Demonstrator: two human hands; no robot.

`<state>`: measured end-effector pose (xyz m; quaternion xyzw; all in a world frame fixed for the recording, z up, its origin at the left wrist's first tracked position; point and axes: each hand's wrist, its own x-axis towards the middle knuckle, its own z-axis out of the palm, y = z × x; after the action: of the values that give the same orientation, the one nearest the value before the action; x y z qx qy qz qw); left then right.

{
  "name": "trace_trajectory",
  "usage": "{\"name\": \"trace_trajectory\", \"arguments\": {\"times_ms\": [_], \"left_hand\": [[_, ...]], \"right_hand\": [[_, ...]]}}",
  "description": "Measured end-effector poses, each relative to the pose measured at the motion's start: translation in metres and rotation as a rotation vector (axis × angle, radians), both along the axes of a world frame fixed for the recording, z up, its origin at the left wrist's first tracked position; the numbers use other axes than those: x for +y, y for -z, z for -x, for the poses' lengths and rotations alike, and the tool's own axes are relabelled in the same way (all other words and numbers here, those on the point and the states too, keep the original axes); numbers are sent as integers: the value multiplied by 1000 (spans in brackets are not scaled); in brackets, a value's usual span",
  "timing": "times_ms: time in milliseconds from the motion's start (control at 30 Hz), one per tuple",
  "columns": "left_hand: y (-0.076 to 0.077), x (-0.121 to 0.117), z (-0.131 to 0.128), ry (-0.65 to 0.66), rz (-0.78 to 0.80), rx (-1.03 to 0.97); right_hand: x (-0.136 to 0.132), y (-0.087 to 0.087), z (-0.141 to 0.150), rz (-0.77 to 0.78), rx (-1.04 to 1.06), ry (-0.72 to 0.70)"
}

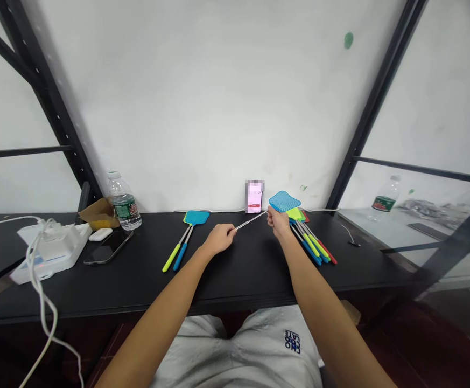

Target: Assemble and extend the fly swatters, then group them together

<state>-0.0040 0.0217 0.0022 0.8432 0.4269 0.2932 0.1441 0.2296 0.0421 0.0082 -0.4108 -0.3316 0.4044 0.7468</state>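
Between my two hands a blue fly swatter (285, 201) is held above the black table, its thin metal rod running slantwise from one hand to the other. My right hand (277, 220) is closed around the rod just below the blue mesh head. At the other end my left hand (221, 238) is closed on the swatter; its handle is hidden in the fist. Right of my right hand lies a bunch of several fly swatters (313, 242) with blue, yellow-green and red handles. Left of my left hand, a blue swatter (183, 253) and a yellow-green swatter (172, 257) lie side by side.
A phone (254, 196) leans upright against the wall. On the left are a water bottle (126, 207), a cardboard box (99, 214), a white earbud case (100, 235), a dark phone (109, 248) and a power strip (53, 253) with cables. Black metal posts flank the table (235, 283).
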Motion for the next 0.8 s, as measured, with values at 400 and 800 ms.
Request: {"name": "trace_trajectory", "arguments": {"times_ms": [400,800], "left_hand": [[3,-3,-4,-41,-103,41],[0,-17,-15,-212,-183,130]], "right_hand": [[-3,-2,0,10,34,138],[-8,6,42,29,-54,98]]}}
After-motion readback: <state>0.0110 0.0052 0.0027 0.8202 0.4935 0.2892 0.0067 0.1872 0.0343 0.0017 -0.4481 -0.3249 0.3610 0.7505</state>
